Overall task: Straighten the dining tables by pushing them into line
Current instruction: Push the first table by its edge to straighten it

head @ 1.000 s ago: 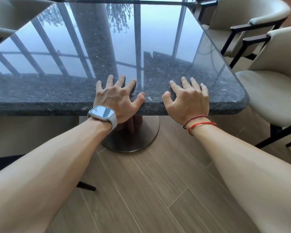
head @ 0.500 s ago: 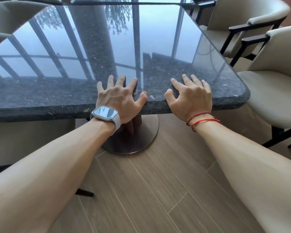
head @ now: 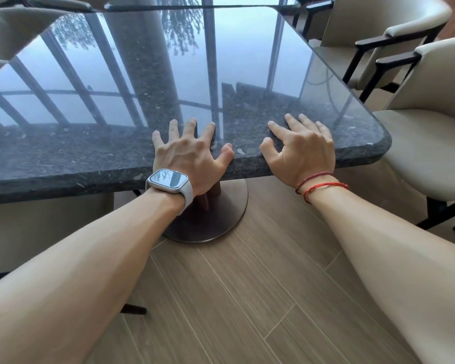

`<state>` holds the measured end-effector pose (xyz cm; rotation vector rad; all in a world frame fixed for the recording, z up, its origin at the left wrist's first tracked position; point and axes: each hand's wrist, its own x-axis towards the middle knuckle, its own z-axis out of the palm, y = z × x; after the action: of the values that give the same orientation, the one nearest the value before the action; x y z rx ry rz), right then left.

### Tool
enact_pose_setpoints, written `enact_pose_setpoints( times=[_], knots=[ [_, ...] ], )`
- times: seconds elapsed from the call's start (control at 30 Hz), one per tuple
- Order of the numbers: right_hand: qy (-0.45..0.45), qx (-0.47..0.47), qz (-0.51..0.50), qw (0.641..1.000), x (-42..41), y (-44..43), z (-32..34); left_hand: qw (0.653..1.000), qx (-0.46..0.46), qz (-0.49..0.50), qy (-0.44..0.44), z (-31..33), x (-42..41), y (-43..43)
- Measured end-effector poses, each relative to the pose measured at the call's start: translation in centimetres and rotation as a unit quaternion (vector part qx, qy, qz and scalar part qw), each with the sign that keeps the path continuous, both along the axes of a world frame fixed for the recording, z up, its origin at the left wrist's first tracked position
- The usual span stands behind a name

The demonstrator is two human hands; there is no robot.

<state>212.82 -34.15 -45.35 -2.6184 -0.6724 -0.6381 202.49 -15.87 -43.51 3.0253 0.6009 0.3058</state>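
Both hands lie flat with fingers spread, grip released, on the near edge of the dark stone surface (head: 90, 164): left hand (head: 191, 156) beside right hand (head: 304, 151). Cream chairs (head: 428, 143) stand right.

Bare forearms, pale smartwatch (head: 169, 183) on left wrist, red string bracelets (head: 319, 183) on right

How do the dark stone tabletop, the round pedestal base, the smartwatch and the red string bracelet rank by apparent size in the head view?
1. Stone tabletop, by far the largest.
2. Round pedestal base, partly hidden by the tabletop and the left arm.
3. Smartwatch.
4. Red string bracelet, thinnest; its span looks close to the watch's, so that order is unsure.
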Motion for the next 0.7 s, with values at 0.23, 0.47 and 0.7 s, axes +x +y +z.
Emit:
enact_pose_setpoints(
  times=[0.23, 0.47, 0.7],
  knots=[
    [-0.003, -0.006, 0.003, 1.000, 0.2, -0.1, -0.2, 1.000, 0.000, -0.002, 0.002, 0.0, 0.0, 0.0],
    [0.020, -0.020, -0.013, 1.000, -0.2, 0.1, 0.0, 1.000, -0.001, -0.006, 0.006, 0.1, 0.0, 0.0],
    [0.216, -0.077, -0.028, 0.973, -3.2, 0.6, 3.6, 0.997, -0.057, -0.029, 0.047, 0.9, -0.4, 0.7]
  ],
)
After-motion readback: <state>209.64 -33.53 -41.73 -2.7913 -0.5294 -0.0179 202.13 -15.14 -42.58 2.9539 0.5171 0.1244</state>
